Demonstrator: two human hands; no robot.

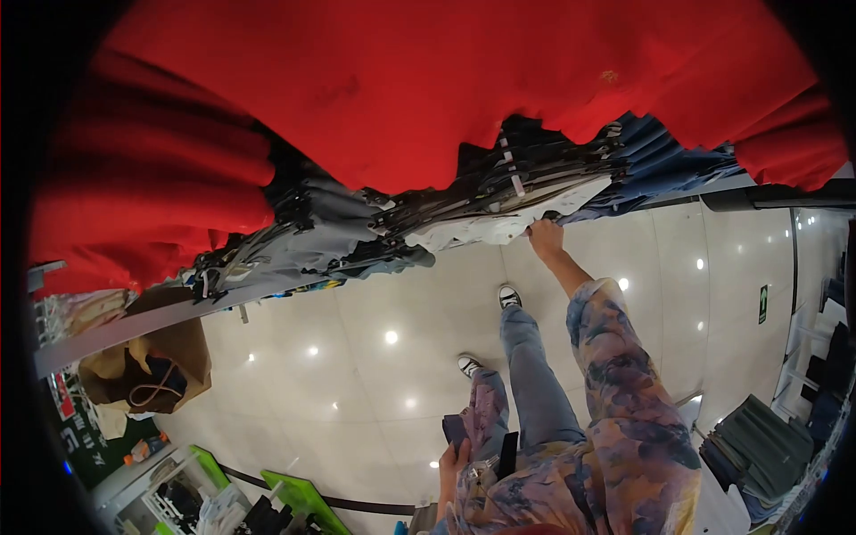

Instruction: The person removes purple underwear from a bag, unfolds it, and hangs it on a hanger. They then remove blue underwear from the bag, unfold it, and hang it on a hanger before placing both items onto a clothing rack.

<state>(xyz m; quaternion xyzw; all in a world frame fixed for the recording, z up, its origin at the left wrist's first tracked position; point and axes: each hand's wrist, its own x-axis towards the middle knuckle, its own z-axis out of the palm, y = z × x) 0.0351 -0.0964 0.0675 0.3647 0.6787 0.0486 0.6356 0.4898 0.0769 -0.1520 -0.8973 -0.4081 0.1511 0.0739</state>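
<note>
My right hand (546, 237) reaches up to the rack, its fingers closed at the lower edge of a white garment (481, 230). Dark hangers (446, 201) packed close together carry the clothes. Grey garments (325, 227) hang to the left of the white one, blue garments (655, 160) to its right. Low at my waist, my left hand (453, 464) is wrapped round a small dark rectangular object (456, 430), whose exact kind I cannot make out. A large red cloth (401, 80) spreads over the top of the rack and hides part of the hangers.
A brown paper bag (183, 357) stands at the left beside a metal rail (125, 339). White shelving with green panels (299, 499) is at the lower left. Dark folded clothes (762, 446) lie at the lower right. Shiny pale tiles (357, 374) cover the floor.
</note>
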